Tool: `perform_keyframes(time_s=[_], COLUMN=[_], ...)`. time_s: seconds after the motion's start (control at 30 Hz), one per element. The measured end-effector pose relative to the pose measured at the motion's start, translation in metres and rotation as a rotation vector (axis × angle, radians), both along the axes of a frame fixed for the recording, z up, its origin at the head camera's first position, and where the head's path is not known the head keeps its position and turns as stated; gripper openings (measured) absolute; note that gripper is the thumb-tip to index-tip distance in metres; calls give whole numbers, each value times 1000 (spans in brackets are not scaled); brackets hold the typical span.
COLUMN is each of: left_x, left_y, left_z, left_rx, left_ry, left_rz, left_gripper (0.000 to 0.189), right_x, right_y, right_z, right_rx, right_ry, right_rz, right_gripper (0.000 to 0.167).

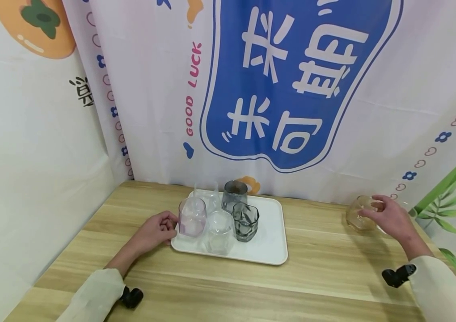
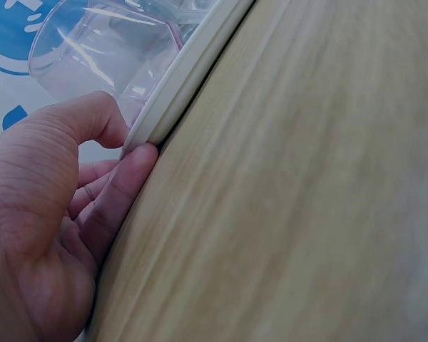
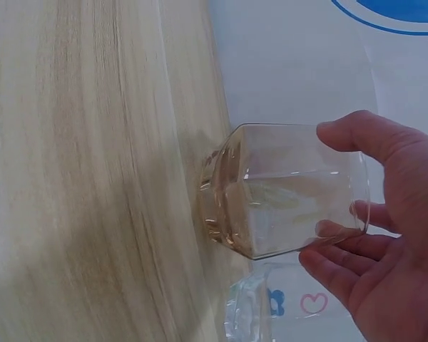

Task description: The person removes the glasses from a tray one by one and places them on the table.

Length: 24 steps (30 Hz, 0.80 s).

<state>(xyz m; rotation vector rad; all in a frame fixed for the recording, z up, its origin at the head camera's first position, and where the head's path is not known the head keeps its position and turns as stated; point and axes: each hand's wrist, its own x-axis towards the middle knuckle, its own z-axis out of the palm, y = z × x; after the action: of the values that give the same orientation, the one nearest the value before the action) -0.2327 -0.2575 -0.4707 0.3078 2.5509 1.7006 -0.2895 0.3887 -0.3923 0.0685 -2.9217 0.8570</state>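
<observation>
On the left, my left hand pinches the rim of a white tray between thumb and fingers, as the left wrist view shows up close. Right at those fingers stands a pink-tinted glass. Over at the right, my right hand grips an amber-tinted glass near its rim, thumb on one side and fingers on the other. The glass is upright, its faceted base right at the wooden table. A clear glass is beside it, partly hidden behind the hand in the head view.
Also on the tray are a clear glass in front, another clear glass behind, a smoky grey glass and a faceted grey glass. A printed cloth hangs along the table's back edge.
</observation>
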Motion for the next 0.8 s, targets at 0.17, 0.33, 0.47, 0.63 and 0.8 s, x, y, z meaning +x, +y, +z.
perform_keyframes(time_s=[0.17,0.33,0.47,0.63,0.8], left_x=[0,0,0,0,2], left_y=[0,-1,-2,-2,0], left_z=[0,0,1,1,1], left_rx=[6,12,13,11,-1], left_ry=[1,2,1,5,11], left_rz=[-6,-9,-7,-8,-8], left_gripper=[33,33,33,34,34], right_x=[2,6,13,19,22], right_y=[-2,-16,-38,-71,-103], right_z=[6,17,28,32,23], right_rx=[-21,-32,-62,-80,-108], right_ry=[-5,116,232,283,318], right_rz=[25,36,73,163,286], right_gripper=[91,80,66,56,49])
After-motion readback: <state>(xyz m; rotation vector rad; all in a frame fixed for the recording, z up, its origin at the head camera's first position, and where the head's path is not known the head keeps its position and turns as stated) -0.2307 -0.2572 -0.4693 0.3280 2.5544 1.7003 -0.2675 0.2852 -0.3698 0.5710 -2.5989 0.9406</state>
